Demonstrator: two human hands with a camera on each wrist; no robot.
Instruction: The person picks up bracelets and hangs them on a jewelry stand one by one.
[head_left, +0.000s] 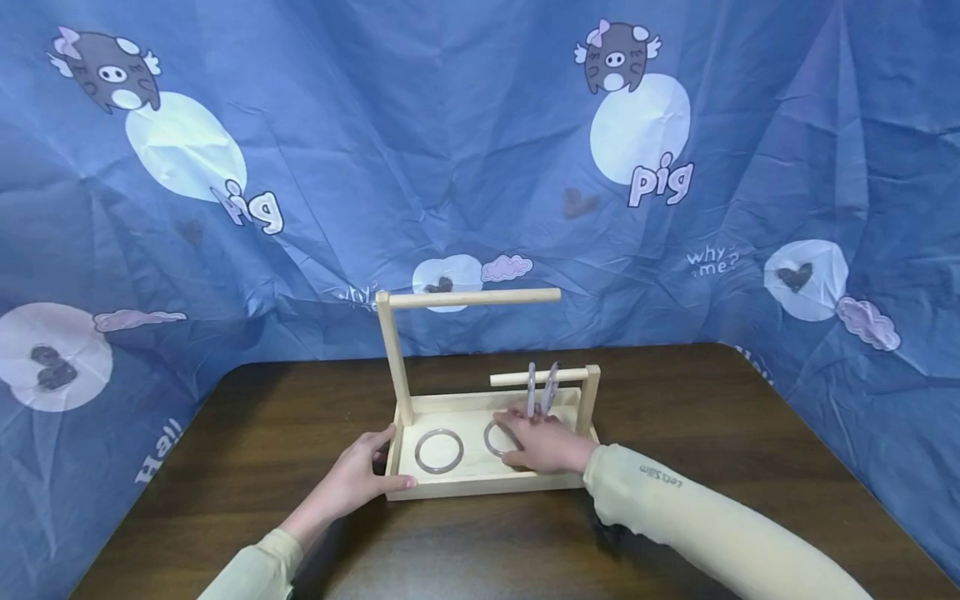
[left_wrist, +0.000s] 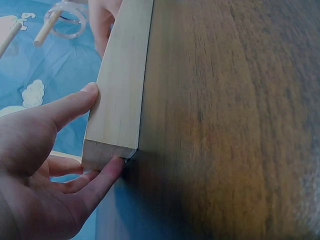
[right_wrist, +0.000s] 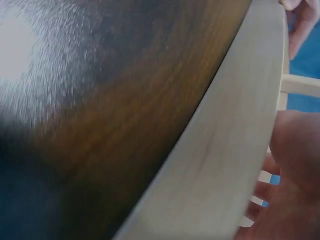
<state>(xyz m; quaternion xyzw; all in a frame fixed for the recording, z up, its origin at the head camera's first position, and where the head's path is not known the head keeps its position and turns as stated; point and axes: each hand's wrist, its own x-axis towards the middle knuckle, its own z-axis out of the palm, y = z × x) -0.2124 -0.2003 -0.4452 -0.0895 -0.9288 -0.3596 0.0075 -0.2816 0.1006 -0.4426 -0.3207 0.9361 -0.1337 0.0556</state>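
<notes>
A pale wooden stand with a tray base (head_left: 487,484) sits on the table. My left hand (head_left: 360,477) holds its front left corner; in the left wrist view the thumb (left_wrist: 80,102) lies on the front wall's upper edge, with fingers against the end wall. Inside the tray, my right hand (head_left: 543,442) has thumb and fingers at opposite edges of a translucent purplish bangle (head_left: 489,439), partly covering it. Another bangle (head_left: 439,451) lies flat to its left. Two more bangles (head_left: 531,390) hang on the short lower bar (head_left: 510,379). In the right wrist view, the tray wall hides the right fingertips.
From the stand's left post (head_left: 396,358) a longer, higher bar (head_left: 480,297) reaches right, its right end free. The lower bar's post (head_left: 589,402) rises at the right end. Behind the dark wooden table (head_left: 712,433) hangs a blue printed cloth (head_left: 465,150).
</notes>
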